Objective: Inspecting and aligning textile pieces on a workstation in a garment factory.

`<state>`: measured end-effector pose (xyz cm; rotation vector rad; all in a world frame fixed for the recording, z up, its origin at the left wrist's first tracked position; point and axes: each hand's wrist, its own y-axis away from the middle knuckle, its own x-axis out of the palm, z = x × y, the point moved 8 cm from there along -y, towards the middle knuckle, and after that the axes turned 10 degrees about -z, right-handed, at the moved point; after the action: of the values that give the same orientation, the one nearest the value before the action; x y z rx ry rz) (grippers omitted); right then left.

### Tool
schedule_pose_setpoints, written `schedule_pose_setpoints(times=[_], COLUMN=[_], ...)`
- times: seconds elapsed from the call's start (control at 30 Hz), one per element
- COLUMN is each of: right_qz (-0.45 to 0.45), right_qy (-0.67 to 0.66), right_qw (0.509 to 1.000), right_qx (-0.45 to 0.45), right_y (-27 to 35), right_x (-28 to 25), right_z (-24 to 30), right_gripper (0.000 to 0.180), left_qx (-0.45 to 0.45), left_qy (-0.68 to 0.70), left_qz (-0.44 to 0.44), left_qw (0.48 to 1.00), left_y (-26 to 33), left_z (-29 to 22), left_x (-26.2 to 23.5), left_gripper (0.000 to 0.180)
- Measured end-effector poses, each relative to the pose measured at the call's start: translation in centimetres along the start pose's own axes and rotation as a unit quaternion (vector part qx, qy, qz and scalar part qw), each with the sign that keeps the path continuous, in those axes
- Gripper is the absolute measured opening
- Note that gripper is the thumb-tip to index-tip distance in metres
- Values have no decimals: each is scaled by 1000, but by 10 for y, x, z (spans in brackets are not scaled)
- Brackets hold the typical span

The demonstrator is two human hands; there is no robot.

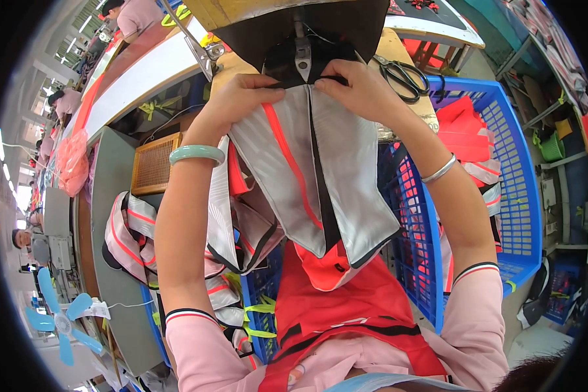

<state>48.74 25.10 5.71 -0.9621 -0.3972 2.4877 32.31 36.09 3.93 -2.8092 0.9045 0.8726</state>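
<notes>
A silver-grey fabric piece (348, 170) with a coral-red stripe, a dark slit down its middle and black edging hangs toward my lap. My left hand (242, 98) pinches its upper left edge, thumb on top. At the upper right, my right hand (354, 88) grips the black edge between thumb and bent fingers. Between the hands, a metal machine part (302, 55) comes down close to the top of the piece. Whether it touches the cloth I cannot tell. The lower end of the fabric lies over my red apron (346, 313), with a coral-red underside showing.
Black-handled scissors (405, 80) lie on the wooden table at the right. Blue plastic crates (526, 196) with red and silver pieces stand beside me. More silver pieces (134, 225) hang at the left. A blue fan (62, 321) and several people are farther left.
</notes>
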Motion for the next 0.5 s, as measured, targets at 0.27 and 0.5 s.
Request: schedule_pose_setpoints(times=[0.27,0.5], right_qz=[61,131], right_qy=[-1,71], right_qw=[998,983], right_qx=[-8,-107], right_y=[22,145], right_x=[-35,-28], right_z=[-3,98], right_gripper=[22,82], left_qx=[56,179], left_qy=[-56,15], left_qz=[-14,149], left_qw=[997,972], left_y=[27,119], left_z=[-1,-12], left_x=[-28,105], left_gripper=[43,46])
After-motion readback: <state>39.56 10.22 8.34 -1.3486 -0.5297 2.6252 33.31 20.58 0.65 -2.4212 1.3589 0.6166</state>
